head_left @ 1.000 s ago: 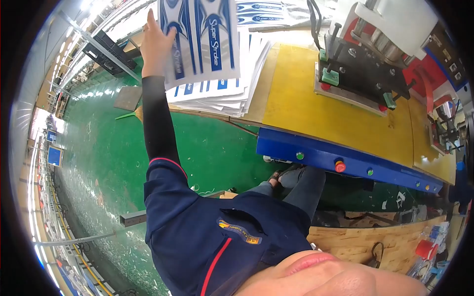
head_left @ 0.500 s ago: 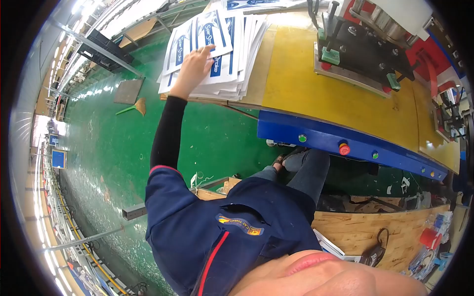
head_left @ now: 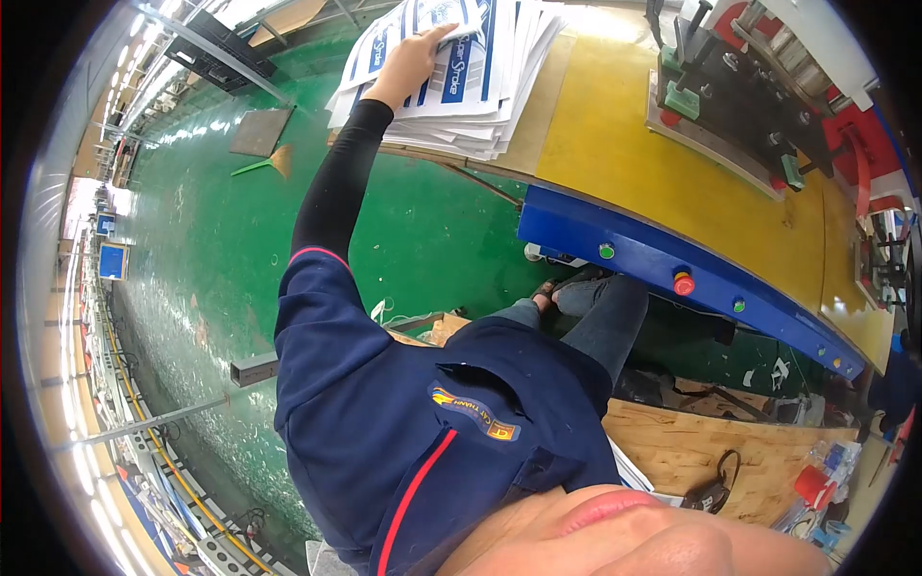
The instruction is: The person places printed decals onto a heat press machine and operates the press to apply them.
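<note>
My left hand (head_left: 411, 63) reaches out over a pile of white and blue printed sheets (head_left: 461, 106) at the table's far left corner. Its fingers are closed at the near edge of the top printed sheet (head_left: 444, 13), which sits askew on the pile and runs past the top of the view. The thumb side is partly hidden. Below that edge, the large blue "Super Stroke" lettering of another sheet shows. My right hand is out of view.
Right of the pile lies a yellow tabletop (head_left: 615, 125) carrying a press with a black clamp plate (head_left: 744, 106). Its blue front panel (head_left: 567, 226) has green buttons and a red knob (head_left: 683, 283). A wooden board (head_left: 672, 432) lies lower right; a broom (head_left: 279, 161) lies on the floor.
My left hand has moved forward with the top sheet, baring more of the lettering beneath. My head has shifted, so the table and pile sit higher and further right in view.
</note>
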Demonstrator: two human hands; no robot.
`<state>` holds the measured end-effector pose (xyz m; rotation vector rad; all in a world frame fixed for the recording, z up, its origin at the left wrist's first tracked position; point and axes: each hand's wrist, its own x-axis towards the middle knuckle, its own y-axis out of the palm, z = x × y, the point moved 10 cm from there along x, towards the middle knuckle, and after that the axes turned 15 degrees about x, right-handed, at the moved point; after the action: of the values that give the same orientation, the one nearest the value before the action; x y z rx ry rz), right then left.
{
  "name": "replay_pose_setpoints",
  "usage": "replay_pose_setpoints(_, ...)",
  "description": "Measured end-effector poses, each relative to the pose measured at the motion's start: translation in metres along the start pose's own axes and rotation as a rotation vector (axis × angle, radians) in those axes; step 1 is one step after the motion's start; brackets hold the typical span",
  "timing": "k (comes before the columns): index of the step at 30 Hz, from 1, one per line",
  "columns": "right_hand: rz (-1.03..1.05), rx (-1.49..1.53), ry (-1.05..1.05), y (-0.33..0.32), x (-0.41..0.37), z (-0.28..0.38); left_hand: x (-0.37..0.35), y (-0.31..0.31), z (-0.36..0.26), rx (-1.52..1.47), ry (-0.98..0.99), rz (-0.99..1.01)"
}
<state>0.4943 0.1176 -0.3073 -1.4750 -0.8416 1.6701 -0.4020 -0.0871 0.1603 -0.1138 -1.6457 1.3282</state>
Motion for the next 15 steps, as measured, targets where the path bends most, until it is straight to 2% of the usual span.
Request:
replay_pose_setpoints(1, 0.0, -0.003, 0.009, 0.002, -0.004, -0.001, 0.001, -0.003, 0.003, -0.083, -0.033, -0.047)
replay_pose_setpoints(2, -0.008, 0.009, 0.013, 0.001, -0.003, -0.001, -0.002, -0.015, 0.006, -0.045, -0.054, -0.17)
replay_pose_setpoints(4, -0.002, -0.004, 0.031, 0.006, -0.011, -0.003, -0.011, -0.049, -0.017, -0.003, -0.002, -0.262)
replay_pose_setpoints(6, -0.005, -0.009, 0.048, 0.012, -0.02, -0.006, -0.02, -0.052, -0.042, -0.001, 0.15, -0.134)
replay_pose_setpoints(8, -0.014, -0.033, 0.057, 0.02, -0.026, -0.009, -0.036, -0.039, -0.058, 0.007, 0.221, 0.105)
replay_pose_setpoints(12, 0.032, -0.017, 0.075, 0.027, -0.04, -0.002, -0.049, -0.037, -0.064, -0.278, 0.062, 0.331)
replay_pose_setpoints(15, 0.152, 0.175, 0.079, 0.003, -0.05, 0.016, -0.056, -0.03, -0.074, -0.147, 0.114, 0.316)
